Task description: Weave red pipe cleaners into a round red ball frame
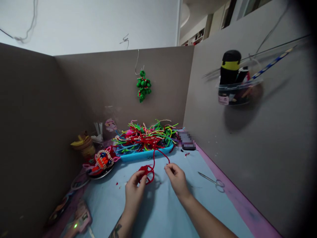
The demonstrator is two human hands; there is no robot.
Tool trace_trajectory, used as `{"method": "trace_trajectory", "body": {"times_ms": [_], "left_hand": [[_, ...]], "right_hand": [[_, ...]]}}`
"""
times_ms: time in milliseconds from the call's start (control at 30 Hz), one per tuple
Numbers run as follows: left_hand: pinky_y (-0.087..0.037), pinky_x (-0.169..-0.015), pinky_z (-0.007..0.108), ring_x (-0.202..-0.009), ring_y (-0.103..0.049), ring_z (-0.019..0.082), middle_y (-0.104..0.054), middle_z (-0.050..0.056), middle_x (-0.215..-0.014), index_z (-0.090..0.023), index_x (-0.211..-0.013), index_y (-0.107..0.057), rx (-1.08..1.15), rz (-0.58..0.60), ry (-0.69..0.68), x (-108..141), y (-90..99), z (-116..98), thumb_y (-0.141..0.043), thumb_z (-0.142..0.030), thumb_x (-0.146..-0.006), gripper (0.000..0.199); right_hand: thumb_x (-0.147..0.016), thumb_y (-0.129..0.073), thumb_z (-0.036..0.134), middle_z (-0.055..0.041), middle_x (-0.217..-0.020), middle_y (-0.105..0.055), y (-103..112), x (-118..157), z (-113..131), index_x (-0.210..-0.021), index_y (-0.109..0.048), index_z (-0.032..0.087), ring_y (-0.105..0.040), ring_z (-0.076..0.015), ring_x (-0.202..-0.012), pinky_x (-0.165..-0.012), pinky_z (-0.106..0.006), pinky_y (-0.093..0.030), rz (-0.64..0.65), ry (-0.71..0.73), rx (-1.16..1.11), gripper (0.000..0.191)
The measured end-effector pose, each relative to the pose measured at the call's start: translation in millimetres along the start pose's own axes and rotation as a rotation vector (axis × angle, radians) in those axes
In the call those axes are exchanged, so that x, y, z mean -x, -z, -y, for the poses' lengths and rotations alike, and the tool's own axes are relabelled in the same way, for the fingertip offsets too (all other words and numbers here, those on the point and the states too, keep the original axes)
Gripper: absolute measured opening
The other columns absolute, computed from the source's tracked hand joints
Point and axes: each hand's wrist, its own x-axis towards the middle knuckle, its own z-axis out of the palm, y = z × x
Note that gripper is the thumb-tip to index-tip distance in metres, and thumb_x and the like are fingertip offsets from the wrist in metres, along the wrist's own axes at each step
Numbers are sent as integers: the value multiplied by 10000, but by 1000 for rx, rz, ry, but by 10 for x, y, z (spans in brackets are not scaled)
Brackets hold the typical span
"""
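Observation:
Red fuzzy cord [150, 175], bent into loops, is pinched between the thumb and fingers of my left hand [135, 186]. A strand rises from it and curves over to my right hand [176, 178], whose thumb and forefinger are closed on its end. Both hands are above the light blue table cover [163, 205]. Behind them lies a blue tray [146, 154] heaped with red, green, yellow and pink fuzzy stems [148, 137]. The top of the red strand overlaps the front of the tray.
Scissors [213, 181] lie to the right, a blurred phone [186, 140] behind. At left are a beaded piece on a dish [102, 162], a pot [86, 147] and a pink glue gun [80, 218]. A green ornament [143, 86] and a tool holder [234, 86] hang on the partitions.

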Motion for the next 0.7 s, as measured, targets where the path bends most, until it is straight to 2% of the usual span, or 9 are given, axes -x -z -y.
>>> {"method": "trace_trajectory", "body": {"times_ms": [67, 100, 167, 200, 267, 367, 533, 700], "left_hand": [[-560, -769, 351, -821, -707, 239, -765, 102, -887, -155, -873, -732, 11, 12, 15, -5, -5, -1, -668, -337, -732, 239], [-559, -763, 348, -817, -707, 238, -765, 101, -884, -155, -871, -730, 14, 19, 19, -4, -6, -6, -665, -335, -732, 236], [-558, -757, 346, -816, -707, 238, -765, 102, -883, -155, -869, -729, 15, 33, 24, 2, -4, -25, -661, -337, -735, 237], [-557, -757, 347, -816, -706, 239, -765, 104, -885, -154, -868, -729, 11, 43, 24, 6, -1, -37, -660, -338, -735, 237], [-557, -759, 351, -815, -706, 242, -764, 108, -886, -152, -863, -732, -5, 66, 14, 12, 7, -58, -661, -338, -732, 238], [-554, -767, 359, -804, -705, 245, -764, 108, -872, -154, -849, -740, -30, 94, 4, 12, 17, -68, -674, -340, -717, 238], [-549, -733, 348, -756, -697, 236, -763, 92, -820, -150, -831, -736, 28, 167, 77, 0, -2, -25, -688, -339, -685, 244], [-521, -681, 309, -711, -680, 217, -758, 82, -784, -150, -791, -728, 197, 229, 214, -11, -34, -10, -754, -315, -614, 243]], "right_hand": [[-796, -599, 397, 57, -613, -481, 25, -39, -24, -868, -551, 200, -478, -143, -577, -578, -253, -392, -84, -11, -18, 215], [-785, -611, 388, 68, -610, -471, 36, -63, -42, -953, -536, 199, -477, -141, -568, -575, -250, -393, -110, -14, -19, 263], [-768, -625, 382, 78, -601, -455, 61, -121, -91, -1039, -527, 191, -471, -138, -555, -568, -248, -392, -98, -19, 5, 346], [-762, -624, 391, 73, -601, -457, 76, -151, -119, -1016, -553, 185, -468, -138, -552, -561, -248, -390, -66, -26, 27, 334], [-774, -595, 421, 52, -587, -464, 110, -208, -172, -834, -605, 180, -454, -138, -540, -539, -252, -371, 0, -37, 91, 249], [-773, -600, 457, 8, -609, -533, 171, -267, -214, -669, -612, 178, -492, -162, -584, -571, -271, -386, 16, -23, 132, 298], [-784, -622, 445, -61, -766, -649, 232, -293, -174, -728, -712, 176, -584, -212, -754, -687, -306, -457, 55, 51, 111, 289], [-821, -589, 386, -42, -772, -635, 198, -230, -114, -820, -723, 182, -571, -161, -655, -601, -272, -464, 169, 42, 27, 244]]}}
